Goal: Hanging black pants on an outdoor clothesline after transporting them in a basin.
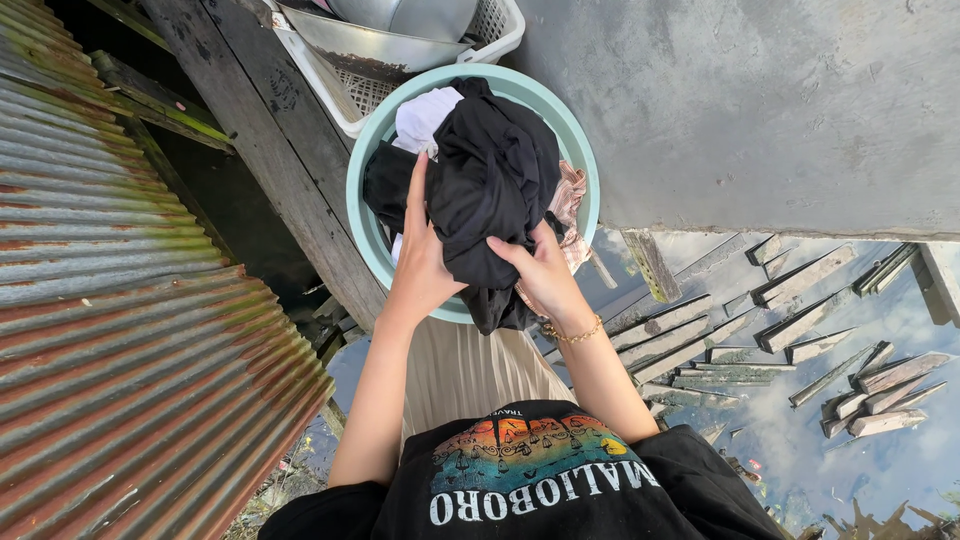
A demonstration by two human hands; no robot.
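- The left hand [425, 255] is pressing its palm and spread fingers against the left flank of a black garment [490, 185], while the right hand [540, 270] is gripping the near lower fold of the same cloth, fingers curled into it; both hands are clamped on the fabric, a little apart from each other.
- The black garment is sitting heaped on top of a pale green plastic basin [372, 230], bulging above the rim and hanging over its near edge.
- A white cloth [422, 118] is showing at the far left of the heap, and a checked pinkish cloth [570, 205] is peeking out on the right, both beneath the black one.
- The bundle is looking soft and limp, likely damp and so heavier than it seems; it would sag and slip if taken by one edge, so gathering a thick bunch from both sides appears the surest hold.
- A gold bracelet [572, 333] is circling the right wrist.
- A white plastic basket [500, 25] holding a metal bowl [400, 15] is standing just beyond the basin.
- A rusty corrugated metal sheet [130, 330] is sloping at the left, a grey concrete slab [760, 110] lies far right, and water [800, 440] is reflecting sky below.
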